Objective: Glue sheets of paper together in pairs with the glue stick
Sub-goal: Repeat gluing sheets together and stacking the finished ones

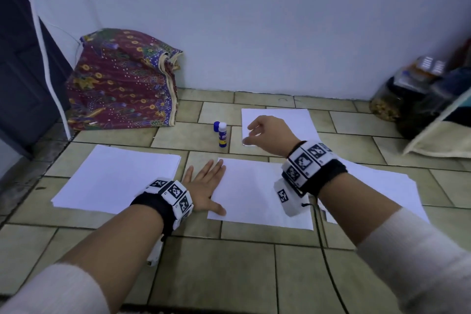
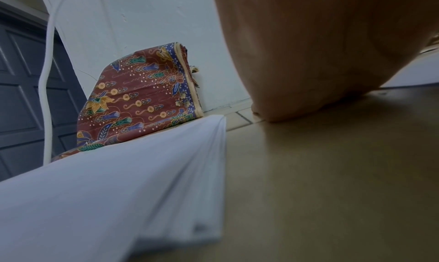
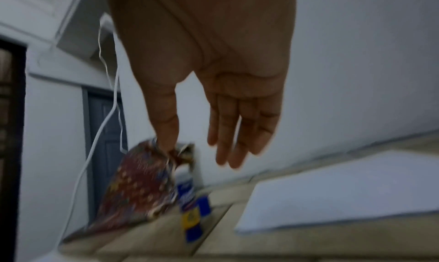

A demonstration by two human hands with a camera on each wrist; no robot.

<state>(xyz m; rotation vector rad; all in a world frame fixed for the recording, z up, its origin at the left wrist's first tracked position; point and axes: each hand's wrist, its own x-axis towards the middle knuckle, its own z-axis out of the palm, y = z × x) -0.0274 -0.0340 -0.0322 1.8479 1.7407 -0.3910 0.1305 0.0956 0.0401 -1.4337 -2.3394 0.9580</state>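
A glue stick (image 1: 222, 134) stands upright and uncapped on the tiled floor, its blue cap (image 1: 216, 126) just behind it; both show blurred in the right wrist view, the glue stick (image 3: 188, 206) below my fingers. My left hand (image 1: 205, 185) lies flat, fingers straight, pressing the left edge of a white sheet (image 1: 257, 194) in front of me. My right hand (image 1: 265, 132) hovers empty, fingers relaxed, over the near-left part of a farther sheet (image 1: 300, 120), to the right of the glue stick.
A stack of white paper (image 1: 114, 178) lies to the left, its edge (image 2: 166, 172) close by my left wrist. More paper (image 1: 382, 186) lies under my right forearm. A folded patterned cloth (image 1: 122, 79) leans on the wall; cluttered items (image 1: 418, 94) sit far right.
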